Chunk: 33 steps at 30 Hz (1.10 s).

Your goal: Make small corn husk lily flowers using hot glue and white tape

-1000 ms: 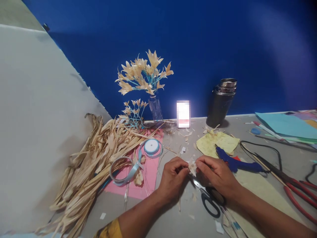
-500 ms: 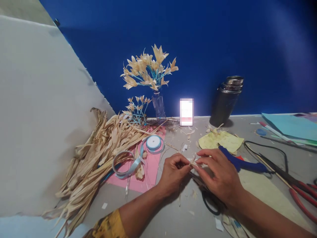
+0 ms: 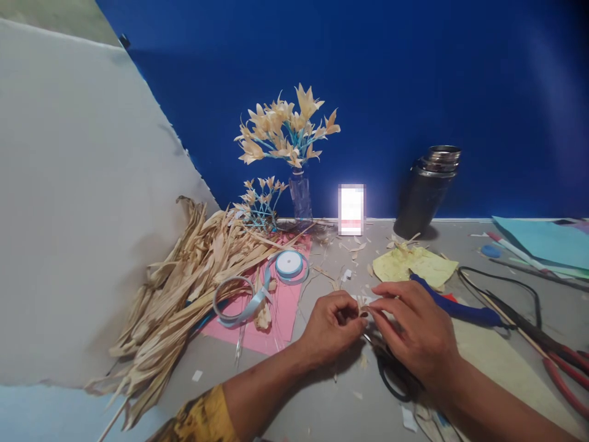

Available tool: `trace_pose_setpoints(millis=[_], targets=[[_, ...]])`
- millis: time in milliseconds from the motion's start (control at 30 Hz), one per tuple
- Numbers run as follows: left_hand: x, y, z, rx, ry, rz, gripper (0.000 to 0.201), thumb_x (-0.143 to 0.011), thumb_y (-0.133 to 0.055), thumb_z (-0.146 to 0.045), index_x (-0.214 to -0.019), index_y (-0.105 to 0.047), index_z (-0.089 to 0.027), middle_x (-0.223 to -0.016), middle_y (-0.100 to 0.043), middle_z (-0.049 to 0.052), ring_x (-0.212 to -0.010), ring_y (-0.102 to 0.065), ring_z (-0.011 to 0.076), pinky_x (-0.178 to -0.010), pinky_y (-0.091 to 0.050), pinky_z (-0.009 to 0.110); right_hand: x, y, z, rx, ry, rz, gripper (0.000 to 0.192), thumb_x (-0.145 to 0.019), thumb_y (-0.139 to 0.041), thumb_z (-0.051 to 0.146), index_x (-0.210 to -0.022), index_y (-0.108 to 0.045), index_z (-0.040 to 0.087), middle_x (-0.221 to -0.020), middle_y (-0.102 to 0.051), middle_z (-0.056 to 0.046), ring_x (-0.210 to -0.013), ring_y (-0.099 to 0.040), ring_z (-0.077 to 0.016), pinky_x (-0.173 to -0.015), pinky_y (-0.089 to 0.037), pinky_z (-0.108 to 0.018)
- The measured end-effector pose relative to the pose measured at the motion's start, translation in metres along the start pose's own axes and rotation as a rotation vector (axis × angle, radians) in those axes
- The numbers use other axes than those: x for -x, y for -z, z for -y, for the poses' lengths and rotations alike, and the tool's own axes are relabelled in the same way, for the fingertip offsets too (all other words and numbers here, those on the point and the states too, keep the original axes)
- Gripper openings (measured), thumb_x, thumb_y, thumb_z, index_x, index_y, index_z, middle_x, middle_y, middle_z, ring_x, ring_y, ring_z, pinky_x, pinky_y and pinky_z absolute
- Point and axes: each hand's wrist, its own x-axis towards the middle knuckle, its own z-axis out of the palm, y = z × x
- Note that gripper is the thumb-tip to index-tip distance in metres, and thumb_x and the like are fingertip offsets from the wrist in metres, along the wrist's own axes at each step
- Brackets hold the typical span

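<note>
Nearest, the black scissors (image 3: 391, 374) lie on the table (image 3: 322, 405), now half hidden under the right hand (image 3: 416, 334), which has slid over them since a second ago. Both hands have drawn closer: the left hand (image 3: 334, 325) and the right each pinch the small pale husk piece (image 3: 363, 302) between fingertips, just above the table. Farther off, the husk pile (image 3: 184, 288), ribbon spool (image 3: 289, 264) and flower vase (image 3: 301, 199) stay put.

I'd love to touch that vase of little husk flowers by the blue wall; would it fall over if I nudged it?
Probably. The vase looks narrow, while the flower bunch spreads far wider above it, so it seems top-heavy. The clear glass may be slippery and breakable. The petals look thin and dry, likely light and easily crushed.
</note>
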Motion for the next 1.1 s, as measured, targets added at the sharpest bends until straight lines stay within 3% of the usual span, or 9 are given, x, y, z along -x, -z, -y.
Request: trace_pose_setpoints(millis=[167,400,633,800,967,1100], targets=[[0.000,0.001,0.002,0.058,0.060,0.034,0.008,-0.071,-0.072,-0.022,-0.072,-0.066,-0.016,-0.073,-0.057,-0.001,-0.063,-0.048,0.0117,-0.061,-0.036,0.026,0.000,0.000,-0.001,-0.008,0.015,-0.025,0.012,-0.094,-0.063,0.009,-0.091,-0.063,0.020,-0.101,-0.070,-0.009,-0.093,-0.063,-0.0224,-0.080,-0.051,-0.037],[0.000,0.000,0.008,-0.010,-0.021,-0.010,0.017,-0.081,-0.062,-0.019,-0.067,-0.070,-0.017,-0.067,-0.056,0.000,-0.067,-0.050,0.0135,-0.066,-0.037,0.027,-0.001,0.001,0.002,-0.017,0.059,-0.005,0.012,-0.093,-0.063,0.006,-0.094,-0.067,0.017,-0.103,-0.069,-0.011,-0.094,-0.061,-0.0231,-0.080,-0.051,-0.036],[0.000,0.000,0.016,0.106,0.026,-0.020,0.017,-0.080,-0.066,-0.023,-0.066,-0.073,-0.017,-0.064,-0.056,0.000,-0.066,-0.049,0.0138,-0.065,-0.036,0.028,-0.003,0.001,0.003,-0.030,0.129,-0.005,0.012,-0.094,-0.061,0.005,-0.092,-0.068,0.015,-0.103,-0.070,-0.013,-0.094,-0.060,-0.0237,-0.083,-0.051,-0.037],[0.000,-0.003,0.015,0.194,0.074,-0.037,0.018,-0.077,-0.068,-0.025,-0.062,-0.070,-0.016,-0.063,-0.053,0.000,-0.062,-0.046,0.0121,-0.059,-0.034,0.026,-0.002,-0.001,0.003,-0.013,0.161,-0.002,0.012,-0.094,-0.061,0.005,-0.092,-0.069,0.014,-0.103,-0.071,-0.013,-0.096,-0.060,-0.0245,-0.084,-0.052,-0.037],[0.000,-0.006,0.009,0.290,0.196,-0.038,0.025,-0.076,-0.069,-0.031,-0.056,-0.062,-0.017,-0.052,-0.045,-0.003,-0.045,-0.041,0.0094,-0.045,-0.029,0.025,-0.001,-0.002,0.004,0.011,0.148,-0.017,0.015,-0.095,-0.060,0.007,-0.090,-0.069,0.017,-0.100,-0.072,-0.012,-0.094,-0.061,-0.0245,-0.083,-0.052,-0.036],[0.000,-0.007,0.008,0.298,0.198,-0.062,0.024,-0.074,-0.069,-0.030,-0.055,-0.063,-0.017,-0.049,-0.046,-0.003,-0.042,-0.041,0.0090,-0.042,-0.029,0.023,0.001,-0.004,0.004,0.045,0.154,-0.032,0.015,-0.095,-0.061,0.009,-0.090,-0.071,0.019,-0.100,-0.073,-0.011,-0.093,-0.062,-0.0253,-0.082,-0.053,-0.037]])
